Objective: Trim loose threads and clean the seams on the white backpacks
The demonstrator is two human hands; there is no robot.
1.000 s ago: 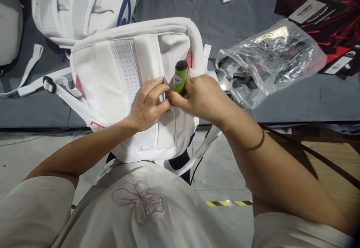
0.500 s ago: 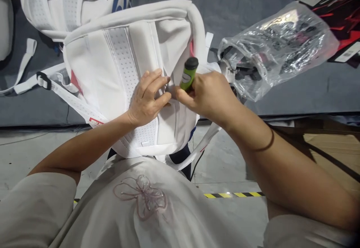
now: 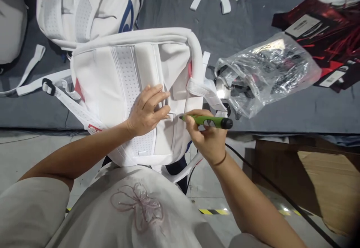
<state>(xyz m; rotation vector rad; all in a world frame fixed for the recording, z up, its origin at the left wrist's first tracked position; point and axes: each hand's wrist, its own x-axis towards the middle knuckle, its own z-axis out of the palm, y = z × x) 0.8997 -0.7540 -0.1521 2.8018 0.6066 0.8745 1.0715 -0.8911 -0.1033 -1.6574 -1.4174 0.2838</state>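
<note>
A white backpack (image 3: 98,75) lies in front of me with its strap side up, partly over the near table edge. My left hand (image 3: 149,109) rests on its perforated middle, thumb and fingers closed on the raised edge of a white padded strip (image 3: 146,66). By my left thumb a small white tab shows. My right hand (image 3: 206,139) is closed round a green pen-shaped tool (image 3: 206,121) with a black end. The tool lies nearly level, its dark tip pointing left at the backpack beside the tab. Whether the tip touches the fabric I cannot tell.
A second white backpack (image 3: 92,11) with a blue mark lies behind on the grey-covered table (image 3: 174,11). To the right are a clear plastic bag (image 3: 270,71) of dark parts and several red-black tags (image 3: 332,45). Cardboard (image 3: 329,188) is on the floor at right.
My right hand has moved down and right from the left fingers, and the tool has swung from upright to nearly level. My left hand keeps its hold; the view has shifted.
</note>
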